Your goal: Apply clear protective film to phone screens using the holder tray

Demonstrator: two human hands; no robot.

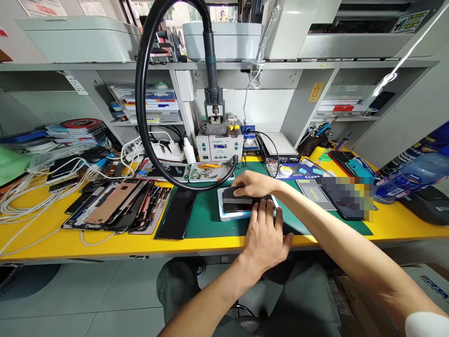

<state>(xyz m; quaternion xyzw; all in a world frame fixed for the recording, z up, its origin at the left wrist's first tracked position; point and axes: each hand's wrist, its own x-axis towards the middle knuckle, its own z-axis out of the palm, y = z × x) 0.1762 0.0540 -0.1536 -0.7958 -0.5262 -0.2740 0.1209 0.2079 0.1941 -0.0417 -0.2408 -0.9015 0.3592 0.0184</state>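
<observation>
On the green mat, a black flat phone panel point(233, 207) with a grey strip across it lies on a white and light-blue pad point(224, 217). My left hand point(264, 236) rests on the near right part of the panel, fingers stretched out and flat, thumb out to the side. My right hand point(257, 184) reaches over from the right, its fingers curled and its thumb pressed down at the panel's far left part. What its fingers pinch is too dark and covered to name. A dark phone point(177, 213) lies left of the pad.
Stacked phone housings point(112, 206) and tangled white cables point(28, 196) fill the left side. A hot-air station point(220, 146) stands behind, its black hose point(141, 93) arching over the mat. A metal stencil plate point(314, 194) and a blue bottle point(403, 180) are on the right.
</observation>
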